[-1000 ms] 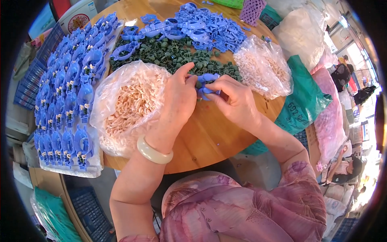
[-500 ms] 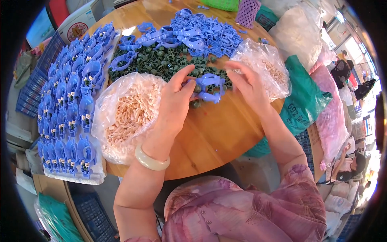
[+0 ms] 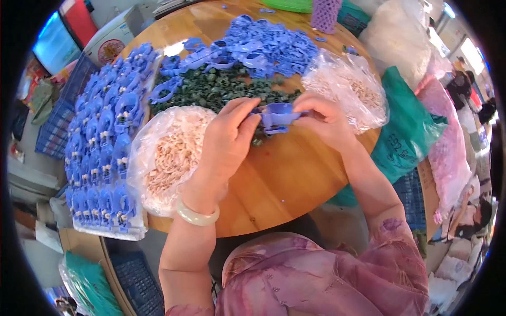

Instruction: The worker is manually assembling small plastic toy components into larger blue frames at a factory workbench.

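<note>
A blue plastic part with a rounded frame [image 3: 279, 110] is held level between my two hands, above the near edge of a pile of dark green plastic pieces [image 3: 211, 89]. My left hand [image 3: 230, 131] pinches its left end between thumb and fingers. At the other end, the fingertips of my right hand [image 3: 324, 118] are closed on it. Beside my left wrist stands a clear bag of small cream-coloured pieces [image 3: 168, 163]. A second clear bag of such pieces [image 3: 358, 95] lies beyond my right hand.
Rows of blue assemblies with dark and pale bits [image 3: 108, 142] stand on a white board along the left. A heap of loose blue parts [image 3: 274, 45] covers the far part of the round wooden table [image 3: 263, 195]. A purple mesh holder [image 3: 324, 16] and a green sack [image 3: 403, 131] are farther right.
My right hand has come in from the right and closed on the blue part. The part has turned from frame-up to nearly edge-on. The view has shifted slightly.
</note>
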`<state>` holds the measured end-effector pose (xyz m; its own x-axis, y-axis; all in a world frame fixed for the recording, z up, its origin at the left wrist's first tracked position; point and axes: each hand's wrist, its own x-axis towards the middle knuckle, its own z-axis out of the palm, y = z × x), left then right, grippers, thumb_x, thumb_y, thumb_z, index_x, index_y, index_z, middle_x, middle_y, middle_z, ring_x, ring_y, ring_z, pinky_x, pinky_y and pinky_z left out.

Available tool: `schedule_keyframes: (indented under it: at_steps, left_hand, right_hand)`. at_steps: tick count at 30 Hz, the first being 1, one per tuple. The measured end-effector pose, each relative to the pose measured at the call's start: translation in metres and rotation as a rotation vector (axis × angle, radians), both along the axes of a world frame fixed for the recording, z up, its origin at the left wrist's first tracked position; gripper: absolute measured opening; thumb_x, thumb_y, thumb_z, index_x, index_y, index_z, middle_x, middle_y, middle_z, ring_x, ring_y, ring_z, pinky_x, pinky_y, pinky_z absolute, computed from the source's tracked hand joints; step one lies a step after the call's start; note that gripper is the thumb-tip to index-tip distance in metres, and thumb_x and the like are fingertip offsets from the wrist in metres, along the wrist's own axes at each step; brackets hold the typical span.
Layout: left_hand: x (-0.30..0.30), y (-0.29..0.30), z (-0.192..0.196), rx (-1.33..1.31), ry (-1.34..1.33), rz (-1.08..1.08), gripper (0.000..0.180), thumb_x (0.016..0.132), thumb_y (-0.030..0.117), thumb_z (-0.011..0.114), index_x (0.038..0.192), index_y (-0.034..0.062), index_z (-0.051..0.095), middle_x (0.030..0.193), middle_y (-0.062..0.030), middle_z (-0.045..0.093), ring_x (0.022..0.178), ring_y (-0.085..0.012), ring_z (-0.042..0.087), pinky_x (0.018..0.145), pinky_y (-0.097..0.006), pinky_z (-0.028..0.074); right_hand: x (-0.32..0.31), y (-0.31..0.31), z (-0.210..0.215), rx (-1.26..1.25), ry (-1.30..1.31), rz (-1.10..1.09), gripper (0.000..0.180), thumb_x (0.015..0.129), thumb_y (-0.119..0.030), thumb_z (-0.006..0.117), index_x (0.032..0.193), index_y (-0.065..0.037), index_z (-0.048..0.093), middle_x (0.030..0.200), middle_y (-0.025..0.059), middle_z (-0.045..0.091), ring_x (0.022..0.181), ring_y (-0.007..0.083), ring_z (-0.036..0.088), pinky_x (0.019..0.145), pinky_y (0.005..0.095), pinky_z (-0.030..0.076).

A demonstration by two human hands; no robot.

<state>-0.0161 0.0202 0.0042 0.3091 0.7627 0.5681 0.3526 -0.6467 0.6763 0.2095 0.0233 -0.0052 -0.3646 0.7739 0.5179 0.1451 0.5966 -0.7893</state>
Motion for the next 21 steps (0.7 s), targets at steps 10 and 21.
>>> schedule_keyframes:
  at_steps: [10,21]
  left_hand:
    - [-0.009,-0.029,0.032,-0.077,0.006,0.147,0.036,0.072,0.008,0.064,0.106,-0.0011,0.057,0.093,-0.0199,0.060,0.083,-0.0355,0.058,0.072,-0.040,0.047]
    - [-0.174,-0.064,0.099,-0.015,-0.261,0.696,0.038,0.076,0.001,0.066,0.113,-0.0005,0.057,0.094,-0.0063,0.063,0.078,-0.0097,0.058,0.068,-0.023,0.048]
  right_hand:
    - [0.006,-0.013,0.005,0.074,-0.041,-0.037,0.043,0.069,0.011,0.059,0.110,-0.004,0.058,0.122,0.0084,0.046,0.086,0.0128,0.057,0.068,0.0232,0.047]
    - [0.009,-0.011,0.005,0.008,-0.036,-0.198,0.032,0.074,0.007,0.056,0.104,-0.003,0.059,0.112,0.0034,0.051,0.072,0.0063,0.048,0.061,0.0180,0.038]
